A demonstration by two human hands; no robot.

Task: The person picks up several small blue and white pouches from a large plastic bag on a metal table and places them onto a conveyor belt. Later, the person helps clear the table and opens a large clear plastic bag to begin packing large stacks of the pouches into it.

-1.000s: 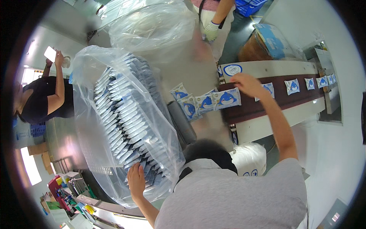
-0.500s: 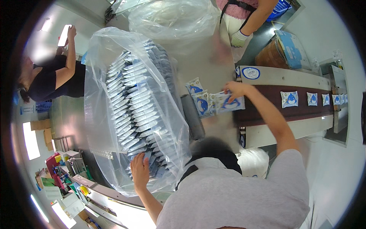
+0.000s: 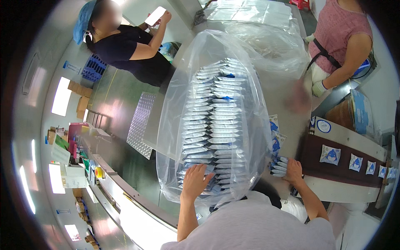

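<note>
The right hand [image 3: 294,171] now grips gathered packets [image 3: 279,167] as one stack. The left hand [image 3: 193,183] touches bagged packets [image 3: 225,134], grip unclear.

"What are the walls like?"

"Pale on both sides: the left wall [image 3: 43,110] curves at the rim, and so does the right wall [image 3: 385,81]."

"And the light?"

"A bright rectangular panel [image 3: 61,96] glows on the left, though I can't tell if it's a window. A long light strip [image 3: 28,189] shines near the rim."

"The floor [image 3: 118,102]?"

"Grey-green and glossy, with pinkish glare and a thin yellow line."

"Any furniture?"

"A grey surface [image 3: 277,87] stands mid-room. Blue crates [image 3: 93,68] and cardboard boxes [image 3: 81,92] sit off to the left."
</note>
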